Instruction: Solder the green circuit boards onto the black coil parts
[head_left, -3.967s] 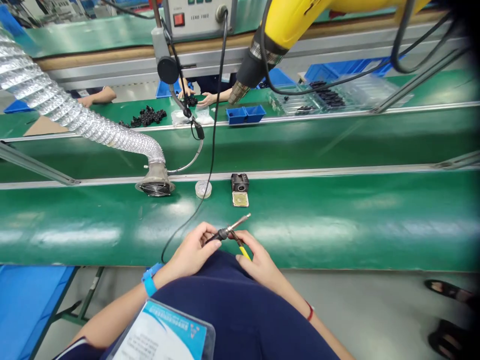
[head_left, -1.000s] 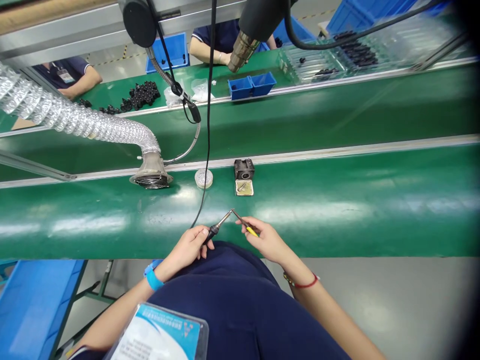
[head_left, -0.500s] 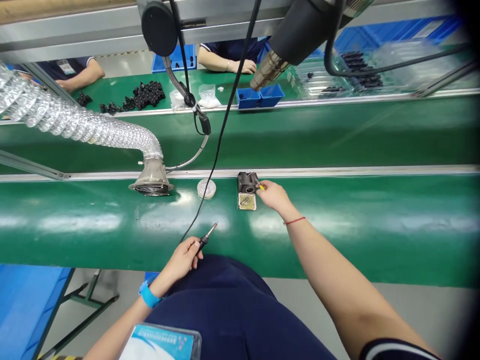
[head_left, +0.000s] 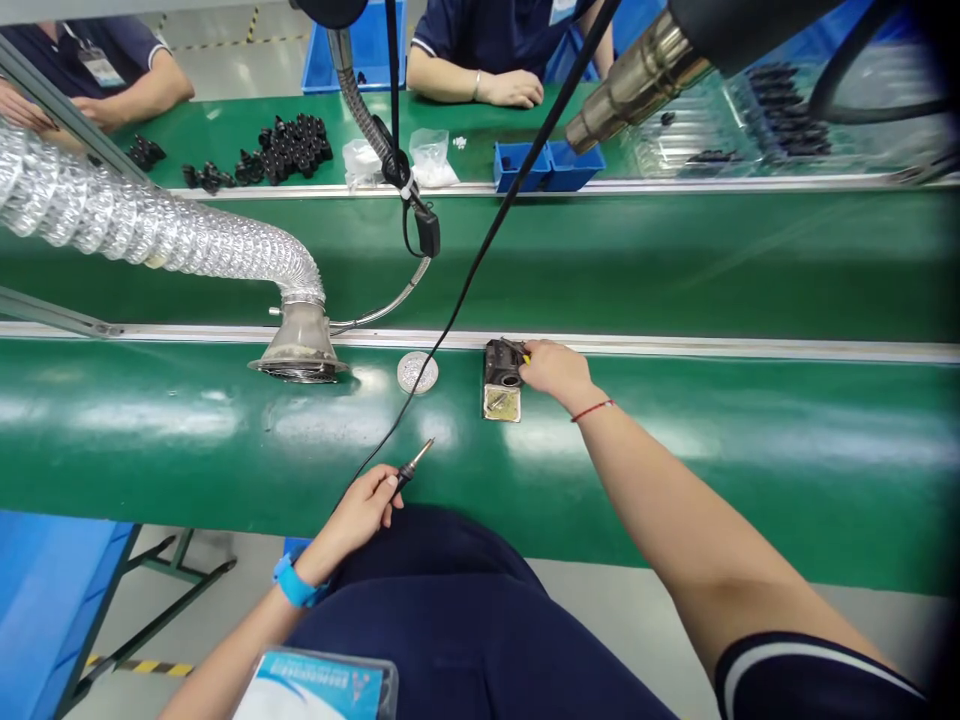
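My left hand (head_left: 366, 508) is closed around the dark handle of a soldering iron (head_left: 407, 472), its metal tip pointing up and to the right over the green bench. My right hand (head_left: 556, 372) reaches forward, fingers closed on a small tool with a yellow part (head_left: 526, 358), mostly hidden by the fingers. That tool's grey end lies over the black soldering iron stand (head_left: 501, 362). A yellowish sponge (head_left: 504, 404) fills the stand's front tray. To the left of the stand rests a round, pale spool of solder wire (head_left: 417, 372).
A fume extraction hood (head_left: 298, 345) hangs at left on a silver duct (head_left: 187, 240). The iron's black cable (head_left: 480, 250) crosses the view. Overhead at right is a hot-air gun (head_left: 637, 80). Beyond, two co-workers sit near black parts (head_left: 292, 148) and small blue bins (head_left: 547, 168).
The view has shifted, showing more of the co-workers opposite. My right hand keeps its grip beside the stand, turned slightly more palm-down. My left hand still holds the soldering iron.
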